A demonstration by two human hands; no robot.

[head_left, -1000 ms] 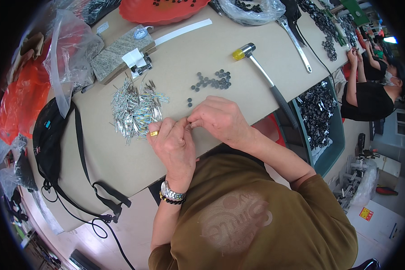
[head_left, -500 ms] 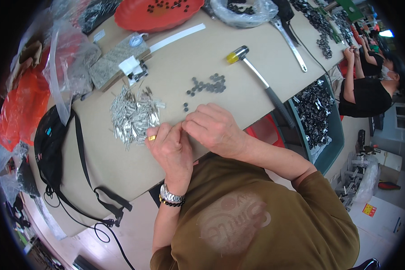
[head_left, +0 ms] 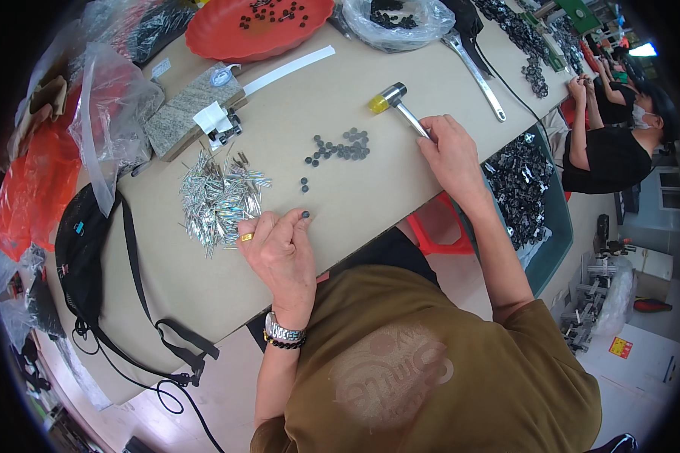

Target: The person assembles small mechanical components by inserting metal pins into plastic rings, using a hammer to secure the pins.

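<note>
A small dark disc (head_left: 305, 215) is held at the fingertips of the left hand (head_left: 279, 245), whose other fingers are curled in above the table (head_left: 204, 294); whether anything more is enclosed there cannot be told. By the right hand (head_left: 455, 155), closed around it, the hammer (head_left: 410, 118) is grasped by its shaft, with the yellow-faced head pointed toward the table's far side. Between the hands and beyond them, loose discs (head_left: 347, 145) are scattered, and a heap of silvery pins (head_left: 219, 200) is piled beside the left hand.

Along the far edge, dark little pieces (head_left: 283, 15) are contained in a shallow red bowl (head_left: 227, 48), spread over its floor. Just to its right, black parts (head_left: 389, 16) are held in a clear plastic bag (head_left: 438, 23) with its mouth open. Below the table's right edge, a teal crate (head_left: 564, 226) is filled with black and silvery components (head_left: 517, 181), and some pale sheeting (head_left: 529, 253) is visible at its near end.
</note>
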